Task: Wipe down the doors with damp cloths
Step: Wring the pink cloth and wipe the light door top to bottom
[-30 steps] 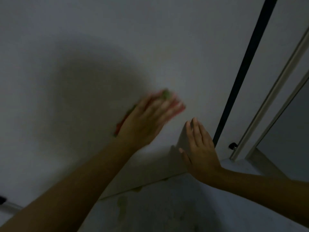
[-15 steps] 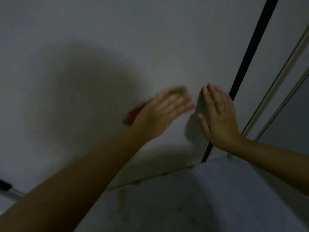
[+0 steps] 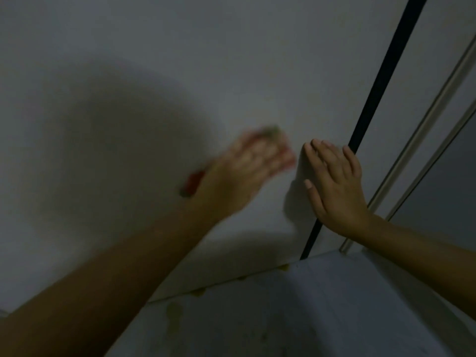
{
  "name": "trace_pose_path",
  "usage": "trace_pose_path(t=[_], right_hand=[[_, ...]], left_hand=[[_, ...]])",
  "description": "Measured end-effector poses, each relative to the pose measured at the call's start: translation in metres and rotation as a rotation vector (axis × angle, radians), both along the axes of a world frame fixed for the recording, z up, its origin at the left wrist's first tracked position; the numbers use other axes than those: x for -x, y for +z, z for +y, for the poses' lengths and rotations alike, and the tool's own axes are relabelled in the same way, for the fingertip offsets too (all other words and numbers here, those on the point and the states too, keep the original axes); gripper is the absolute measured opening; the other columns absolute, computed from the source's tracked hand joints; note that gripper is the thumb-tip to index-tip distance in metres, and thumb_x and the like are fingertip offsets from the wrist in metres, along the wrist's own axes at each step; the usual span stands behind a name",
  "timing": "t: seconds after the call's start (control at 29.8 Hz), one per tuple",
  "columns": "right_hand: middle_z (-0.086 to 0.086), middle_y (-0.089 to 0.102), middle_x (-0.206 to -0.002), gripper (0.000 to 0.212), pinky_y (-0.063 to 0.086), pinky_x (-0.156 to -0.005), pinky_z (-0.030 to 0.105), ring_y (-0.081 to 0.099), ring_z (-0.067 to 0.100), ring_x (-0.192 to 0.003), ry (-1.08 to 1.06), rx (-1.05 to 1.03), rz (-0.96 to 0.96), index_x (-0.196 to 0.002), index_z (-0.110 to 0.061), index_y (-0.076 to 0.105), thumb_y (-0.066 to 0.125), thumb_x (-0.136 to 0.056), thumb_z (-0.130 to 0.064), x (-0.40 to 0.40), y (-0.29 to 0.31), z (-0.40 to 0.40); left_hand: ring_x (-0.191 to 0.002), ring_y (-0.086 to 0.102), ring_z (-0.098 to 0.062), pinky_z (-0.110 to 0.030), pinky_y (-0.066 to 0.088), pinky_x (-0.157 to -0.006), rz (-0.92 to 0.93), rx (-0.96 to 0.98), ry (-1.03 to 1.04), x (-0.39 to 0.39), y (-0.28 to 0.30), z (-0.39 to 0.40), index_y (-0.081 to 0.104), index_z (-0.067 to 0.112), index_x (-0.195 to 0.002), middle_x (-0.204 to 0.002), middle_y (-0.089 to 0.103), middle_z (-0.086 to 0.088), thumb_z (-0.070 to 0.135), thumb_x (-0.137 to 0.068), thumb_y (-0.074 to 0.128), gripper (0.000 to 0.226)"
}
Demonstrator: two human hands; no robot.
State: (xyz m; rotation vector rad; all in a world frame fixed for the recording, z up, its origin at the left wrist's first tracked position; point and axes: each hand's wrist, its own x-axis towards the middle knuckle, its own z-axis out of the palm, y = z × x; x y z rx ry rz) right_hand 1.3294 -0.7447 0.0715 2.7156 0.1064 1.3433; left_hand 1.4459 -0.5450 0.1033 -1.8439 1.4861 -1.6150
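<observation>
Door (image 3: 154, 73), pale and dim, fills the head view. The left hand (image 3: 239, 176) presses a cloth (image 3: 192, 182) flat against it, fingers straight though blurred; red and green edges show past the hand. The right hand (image 3: 334, 186) rests open on the door beside a dark gap (image 3: 373, 104). The right fingertips lie at that edge and could be pinched if the door shifts under pressure. The cloth could slip out from under a flat palm.

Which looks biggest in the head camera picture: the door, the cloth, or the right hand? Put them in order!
1. Door: fills most of the view.
2. Right hand: flat on the door.
3. Cloth: mostly hidden under the blurred left hand, so its real size is unsure.
</observation>
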Motion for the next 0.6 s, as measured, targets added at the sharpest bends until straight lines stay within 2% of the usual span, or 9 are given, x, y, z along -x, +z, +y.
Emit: trace_pose_path(t=[0.07, 0.13, 0.2, 0.27, 0.3, 0.37, 0.44, 0.5, 0.6], right_hand=[[0.018, 0.034, -0.147, 0.054, 0.016, -0.113, 0.047, 0.028, 0.029, -0.136, -0.005, -0.017, -0.004, -0.141, 0.0, 0.036, 0.041, -0.094, -0.024, -0.001, -0.001, 0.004], [0.019, 0.035, -0.146, 0.054, 0.017, -0.113, 0.048, 0.028, 0.029, -0.136, -0.019, -0.028, -0.011, -0.141, 0.001, 0.037, 0.041, -0.094, -0.027, -0.001, 0.0, 0.01], [0.017, 0.035, -0.147, 0.055, 0.018, -0.113, 0.05, 0.028, 0.029, -0.137, -0.014, 0.006, -0.026, -0.142, -0.001, 0.035, 0.04, -0.095, -0.028, -0.004, 0.002, 0.016], [0.015, 0.034, -0.149, 0.055, 0.017, -0.114, 0.05, 0.027, 0.029, -0.139, 0.02, 0.067, -0.043, -0.144, -0.004, 0.032, 0.041, -0.095, -0.029, -0.007, 0.007, 0.023], [0.014, 0.033, -0.149, 0.055, 0.017, -0.114, 0.05, 0.026, 0.028, -0.139, 0.039, 0.087, -0.058, -0.144, -0.006, 0.031, 0.041, -0.096, -0.029, -0.01, 0.01, 0.027], [0.012, 0.029, -0.15, 0.055, 0.015, -0.114, 0.049, 0.023, 0.027, -0.141, 0.069, 0.119, -0.096, -0.144, -0.007, 0.029, 0.041, -0.096, -0.029, -0.018, 0.016, 0.035], [0.01, 0.027, -0.15, 0.055, 0.014, -0.115, 0.048, 0.02, 0.026, -0.142, 0.087, 0.146, -0.152, -0.145, -0.009, 0.028, 0.042, -0.096, -0.03, -0.028, 0.024, 0.044], [0.009, 0.027, -0.15, 0.056, 0.011, -0.116, 0.047, 0.017, 0.024, -0.144, 0.094, 0.137, -0.217, -0.147, -0.01, 0.026, 0.041, -0.096, -0.03, -0.04, 0.035, 0.056], [0.01, 0.026, -0.15, 0.056, 0.01, -0.116, 0.046, 0.018, 0.027, -0.142, 0.101, 0.084, -0.278, -0.147, -0.011, 0.025, 0.041, -0.097, -0.03, -0.057, 0.058, 0.079]], left_hand=[[-0.138, 0.034, -0.016, -0.045, 0.011, -0.119, 0.006, -0.357, 0.126, 0.015, -0.036, 0.005, 0.029, 0.025, -0.148, -0.152, 0.027, 0.005, 0.029, -0.095, 0.05, 0.057], [-0.139, 0.032, -0.014, -0.045, -0.008, -0.115, 0.078, -0.403, 0.178, 0.017, -0.049, 0.014, 0.023, 0.025, -0.15, -0.154, 0.02, 0.007, 0.028, -0.093, 0.044, 0.06], [-0.134, 0.041, -0.018, -0.042, -0.005, -0.116, 0.11, -0.297, 0.13, 0.01, -0.035, 0.027, 0.031, 0.023, -0.148, -0.15, 0.037, 0.003, 0.026, -0.08, 0.049, 0.07], [-0.134, 0.037, -0.025, -0.044, 0.002, -0.116, 0.099, -0.139, 0.142, -0.002, -0.019, 0.047, 0.025, 0.021, -0.15, -0.151, 0.036, -0.005, 0.033, -0.065, 0.063, 0.094], [-0.136, 0.033, -0.026, -0.045, 0.004, -0.116, 0.105, -0.039, 0.145, -0.008, -0.008, 0.059, 0.022, 0.021, -0.151, -0.153, 0.032, -0.008, 0.033, -0.067, 0.066, 0.096], [-0.141, 0.025, -0.026, -0.047, 0.007, -0.115, 0.119, 0.219, 0.104, -0.015, 0.018, 0.074, 0.024, 0.023, -0.151, -0.155, 0.025, -0.01, 0.034, -0.089, 0.054, 0.069], [-0.144, 0.018, -0.026, -0.049, 0.007, -0.116, 0.132, 0.408, 0.08, -0.02, 0.038, 0.077, 0.028, 0.024, -0.149, -0.155, 0.023, -0.011, 0.034, -0.099, 0.042, 0.054], [-0.144, 0.016, -0.027, -0.05, 0.005, -0.116, 0.148, 0.448, 0.083, -0.021, 0.042, 0.075, 0.031, 0.025, -0.148, -0.154, 0.024, -0.009, 0.036, -0.099, 0.041, 0.051], [-0.144, 0.016, -0.027, -0.051, 0.007, -0.116, 0.156, 0.302, 0.134, -0.016, 0.025, 0.081, 0.027, 0.026, -0.148, -0.155, 0.022, -0.008, 0.041, -0.098, 0.039, 0.054]])
